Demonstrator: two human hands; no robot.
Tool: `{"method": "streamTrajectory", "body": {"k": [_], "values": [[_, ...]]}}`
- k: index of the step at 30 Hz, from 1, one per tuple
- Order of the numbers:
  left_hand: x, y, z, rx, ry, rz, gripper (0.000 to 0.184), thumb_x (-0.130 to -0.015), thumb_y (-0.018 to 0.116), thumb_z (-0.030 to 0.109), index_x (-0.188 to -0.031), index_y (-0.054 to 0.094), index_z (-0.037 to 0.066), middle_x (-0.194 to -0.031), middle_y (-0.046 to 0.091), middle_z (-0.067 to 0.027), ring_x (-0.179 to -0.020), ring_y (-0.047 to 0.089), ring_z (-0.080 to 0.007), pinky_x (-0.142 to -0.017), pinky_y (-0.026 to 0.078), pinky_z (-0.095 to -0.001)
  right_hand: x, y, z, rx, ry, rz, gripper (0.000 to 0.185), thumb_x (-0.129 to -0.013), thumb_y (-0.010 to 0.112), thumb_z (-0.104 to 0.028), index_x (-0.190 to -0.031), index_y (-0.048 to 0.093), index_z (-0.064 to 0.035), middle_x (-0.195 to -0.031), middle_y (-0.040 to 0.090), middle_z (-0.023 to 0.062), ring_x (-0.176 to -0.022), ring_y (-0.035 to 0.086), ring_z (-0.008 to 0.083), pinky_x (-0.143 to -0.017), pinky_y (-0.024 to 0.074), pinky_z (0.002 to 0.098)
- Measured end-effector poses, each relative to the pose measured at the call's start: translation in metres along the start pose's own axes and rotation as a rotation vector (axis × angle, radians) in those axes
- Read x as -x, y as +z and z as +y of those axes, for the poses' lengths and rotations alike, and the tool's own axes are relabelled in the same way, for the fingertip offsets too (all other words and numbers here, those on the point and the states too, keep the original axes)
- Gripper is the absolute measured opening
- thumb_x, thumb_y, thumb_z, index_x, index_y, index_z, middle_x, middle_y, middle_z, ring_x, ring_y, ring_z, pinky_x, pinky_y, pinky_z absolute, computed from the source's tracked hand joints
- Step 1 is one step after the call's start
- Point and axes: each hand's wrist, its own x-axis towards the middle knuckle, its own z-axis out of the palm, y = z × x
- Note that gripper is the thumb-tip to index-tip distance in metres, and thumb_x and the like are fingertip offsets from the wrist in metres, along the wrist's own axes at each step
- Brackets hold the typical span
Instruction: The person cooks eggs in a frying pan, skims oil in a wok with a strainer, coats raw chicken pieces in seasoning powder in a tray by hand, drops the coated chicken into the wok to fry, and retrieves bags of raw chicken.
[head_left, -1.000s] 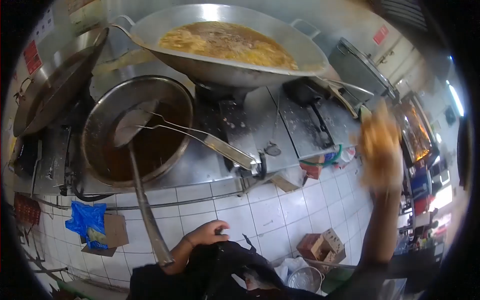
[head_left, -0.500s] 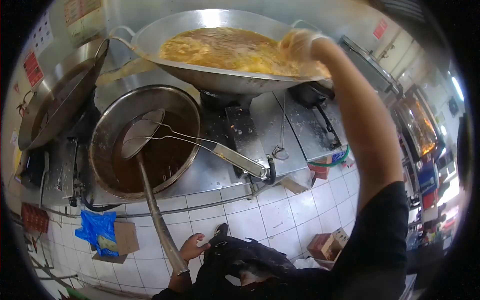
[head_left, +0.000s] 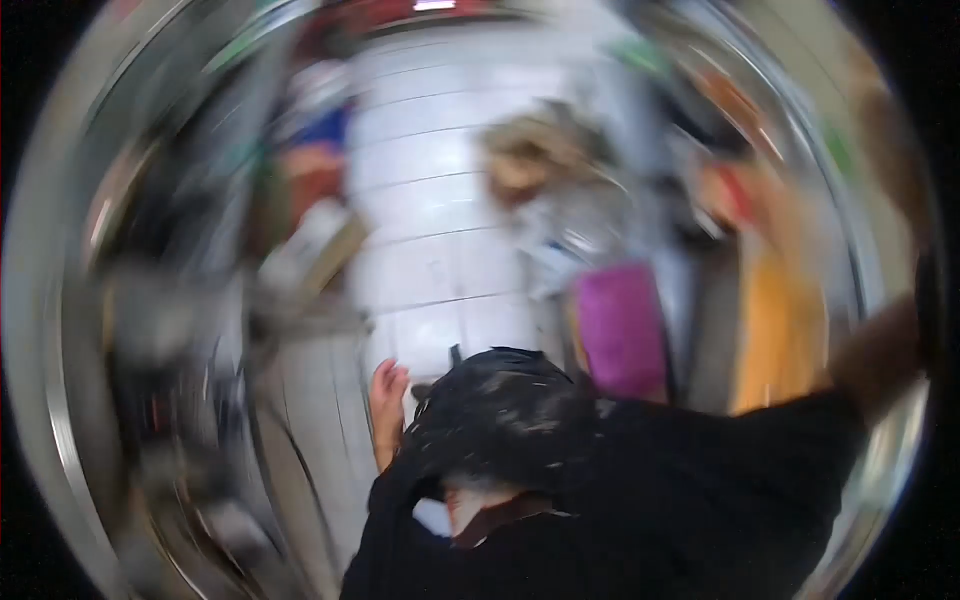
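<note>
Low and left of centre, my left hand hangs in front of the floor beside my dark apron, its fingers a little apart and nothing visible in them. My right arm reaches out to the right edge. A brown smear above it may be my right hand, but motion blur hides its fingers and anything held. An orange-yellow shape stands left of that arm, too blurred to name.
White floor tiles run up the middle. A purple box-like thing stands right of centre, below a clear bag or container and a brown bundle. Blurred metal counters flank both sides; a cardboard piece lies left.
The view has swung away from the large wok and bowl to a floor aisle. My right hand was over the wok's right side; my right arm now stretches to the right edge.
</note>
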Motion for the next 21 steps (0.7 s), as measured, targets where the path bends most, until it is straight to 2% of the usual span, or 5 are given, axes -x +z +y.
{"method": "streamTrajectory", "body": {"k": [7,10,13,18,21], "values": [[-0.019,0.133,0.025,-0.711,-0.138,-1.017,0.034,-0.074,0.057,0.004,-0.107,0.048,0.004,-0.093,0.054,-0.006,-0.085,0.05,-0.0121,-0.076,0.04,-0.0238,0.194,0.031,0.174,0.019,0.747,0.026,0.04,-0.075,0.055,-0.028,-0.102,0.051,0.0006,-0.11,0.046,0.0179,-0.098,0.047,0.0286,-0.086,0.0371,0.0361],[-0.016,0.193,0.046,-0.88,0.268,-1.359,0.037,-0.069,0.064,0.01,-0.103,0.05,0.002,-0.094,0.054,-0.0071,-0.087,0.05,-0.0155,-0.078,0.039,-0.027,0.203,0.093,0.197,-0.059,0.715,0.01,0.045,-0.074,0.056,-0.031,-0.105,0.049,0.0011,-0.117,0.044,0.0192,-0.104,0.045,0.0305,-0.09,0.0354,0.0372],[-0.003,0.256,0.078,-0.955,0.458,-1.47,0.043,-0.064,0.068,0.017,-0.1,0.051,0.001,-0.096,0.054,-0.0082,-0.089,0.049,-0.019,-0.081,0.037,-0.0292,0.217,0.158,0.182,0.005,0.313,-0.249,0.047,-0.071,0.056,-0.027,-0.108,0.048,0.0001,-0.118,0.044,0.0203,-0.107,0.043,0.0327,-0.092,0.034,0.037],[0.003,0.278,0.079,-0.847,0.381,-1.47,0.045,-0.064,0.066,0.022,-0.099,0.051,0.0,-0.096,0.053,-0.0088,-0.091,0.048,-0.0203,-0.082,0.036,-0.031,0.294,0.156,0.105,0.09,0.283,-0.43,0.045,-0.065,0.061,-0.023,-0.107,0.052,-0.0078,-0.117,0.046,0.0162,-0.112,0.04,0.0282,-0.093,0.0331,0.0371],[-0.004,0.272,0.066,-0.853,0.329,-1.492,0.043,-0.065,0.066,0.02,-0.099,0.051,0.0,-0.094,0.053,-0.0088,-0.09,0.048,-0.0195,-0.082,0.036,-0.0304,0.352,0.193,0.104,-0.871,0.722,0.052,0.047,-0.064,0.065,-0.022,-0.107,0.052,-0.0095,-0.113,0.05,0.0123,-0.109,0.043,0.0256,-0.09,0.0362,0.0364]]}}
